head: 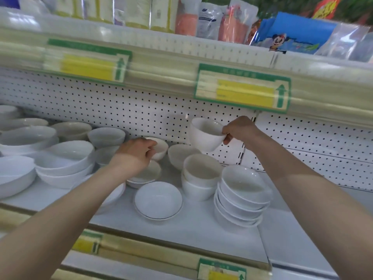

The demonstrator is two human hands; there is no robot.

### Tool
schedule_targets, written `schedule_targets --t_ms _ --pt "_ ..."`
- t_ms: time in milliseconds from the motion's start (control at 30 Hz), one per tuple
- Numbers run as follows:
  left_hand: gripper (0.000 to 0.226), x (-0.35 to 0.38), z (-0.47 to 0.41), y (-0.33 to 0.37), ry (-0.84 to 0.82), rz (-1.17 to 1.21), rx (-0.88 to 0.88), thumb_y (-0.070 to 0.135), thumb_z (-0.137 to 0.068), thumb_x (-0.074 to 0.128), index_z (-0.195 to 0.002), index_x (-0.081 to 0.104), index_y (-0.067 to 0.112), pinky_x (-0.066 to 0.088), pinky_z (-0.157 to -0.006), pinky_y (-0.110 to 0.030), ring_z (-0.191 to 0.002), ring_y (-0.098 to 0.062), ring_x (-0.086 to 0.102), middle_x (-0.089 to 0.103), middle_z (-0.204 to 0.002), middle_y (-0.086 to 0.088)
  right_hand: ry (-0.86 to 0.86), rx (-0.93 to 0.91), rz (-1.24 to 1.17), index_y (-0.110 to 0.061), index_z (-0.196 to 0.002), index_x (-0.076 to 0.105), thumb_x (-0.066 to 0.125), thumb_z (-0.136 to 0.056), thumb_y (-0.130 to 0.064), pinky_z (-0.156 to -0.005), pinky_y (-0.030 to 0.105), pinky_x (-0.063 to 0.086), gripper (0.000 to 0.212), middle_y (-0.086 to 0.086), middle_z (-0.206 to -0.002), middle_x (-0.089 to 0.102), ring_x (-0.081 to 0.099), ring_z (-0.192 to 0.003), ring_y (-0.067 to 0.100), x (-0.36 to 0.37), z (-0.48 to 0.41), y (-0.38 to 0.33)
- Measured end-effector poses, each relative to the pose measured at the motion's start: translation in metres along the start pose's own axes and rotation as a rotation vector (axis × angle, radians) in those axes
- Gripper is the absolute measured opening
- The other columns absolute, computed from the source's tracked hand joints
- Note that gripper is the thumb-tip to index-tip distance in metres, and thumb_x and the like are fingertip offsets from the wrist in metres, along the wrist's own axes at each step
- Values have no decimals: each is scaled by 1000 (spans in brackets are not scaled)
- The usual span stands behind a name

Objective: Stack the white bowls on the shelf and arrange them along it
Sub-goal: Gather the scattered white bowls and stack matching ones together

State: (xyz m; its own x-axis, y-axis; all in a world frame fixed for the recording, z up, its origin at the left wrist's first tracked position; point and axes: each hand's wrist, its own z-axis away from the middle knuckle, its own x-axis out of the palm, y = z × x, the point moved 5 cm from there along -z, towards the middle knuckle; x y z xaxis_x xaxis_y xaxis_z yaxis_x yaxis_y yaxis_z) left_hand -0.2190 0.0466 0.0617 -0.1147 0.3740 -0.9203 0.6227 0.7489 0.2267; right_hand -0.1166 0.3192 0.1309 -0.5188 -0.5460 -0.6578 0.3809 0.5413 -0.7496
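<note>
Head view: the person's right hand (240, 130) pinches the rim of a deep white ceramic bowl (205, 136), held tilted above the white metal shelf (181, 225). Just below that hand sits a nested pair of matching deep bowls (201, 174), probably where it should land. A taller stack of shallower white bowls (242, 193) stands beside the pair, nearer the person. The left hand (135, 154) curls at a small white bowl (161, 147); whether it grips is unclear. Wide white bowls (64, 158) lie to its left.
</note>
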Motion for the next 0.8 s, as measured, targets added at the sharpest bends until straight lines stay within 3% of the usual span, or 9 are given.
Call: schedule_targets --t_ms 200,400,500,567,633,733,800 --pt "16 -5 -14 -16 -60 -17 127 24 -94 51 -102 64 17 49 -84 -38 -101 -27 60 69 -109 -3 -27 53 102 -7 -69 60 53 -82 -8 -54 24 30 15 -4 -41 61 39 -61 13 20 4 -31" --pt "29 1 -20 3 -130 114 304 33 -95 57 -122 62 24 45 -95 -34 -115 -21 58 65 -121 6 -111 57 283 -3 -90 69 54 -84 -6 -49 21 31 17 0 -52 66 55 -69 16 20 21 -26" --pt "43 5 -19 19 -167 213 347 39 -93 59 -135 54 28 41 -95 -29 -119 -16 56 62 -127 13 -119 28 429 -9 -79 68 51 -88 -5 -48 22 29 20 1 -60 63 52 -60 14 15 42 -20" --pt "46 12 -16 34 -206 241 395 40 -93 59 -137 52 27 42 -97 -30 -120 -16 55 61 -130 11 -88 33 495 -9 -87 71 51 -88 -5 -46 22 27 21 -1 -62 60 47 -57 14 10 51 -16" --pt "48 17 -12 47 -230 262 435 41 -93 59 -137 52 25 42 -97 -30 -121 -17 54 60 -131 9 -86 45 551 -4 -101 72 53 -88 -7 -49 24 32 24 5 -71 59 50 -61 20 10 56 -12" --pt "47 23 -8 57 -242 268 433 44 -93 59 -136 53 25 43 -95 -29 -121 -18 54 59 -132 7 -108 39 550 -6 -110 72 57 -86 -10 -68 28 41 28 19 -107 69 63 -97 38 15 52 -4" --pt "44 26 -10 60 -242 264 415 42 -92 60 -131 57 23 43 -92 -29 -120 -20 54 60 -132 5 -136 29 534 -11 -109 74 60 -86 -12 -66 26 38 28 15 -104 71 62 -87 30 19 48 0"
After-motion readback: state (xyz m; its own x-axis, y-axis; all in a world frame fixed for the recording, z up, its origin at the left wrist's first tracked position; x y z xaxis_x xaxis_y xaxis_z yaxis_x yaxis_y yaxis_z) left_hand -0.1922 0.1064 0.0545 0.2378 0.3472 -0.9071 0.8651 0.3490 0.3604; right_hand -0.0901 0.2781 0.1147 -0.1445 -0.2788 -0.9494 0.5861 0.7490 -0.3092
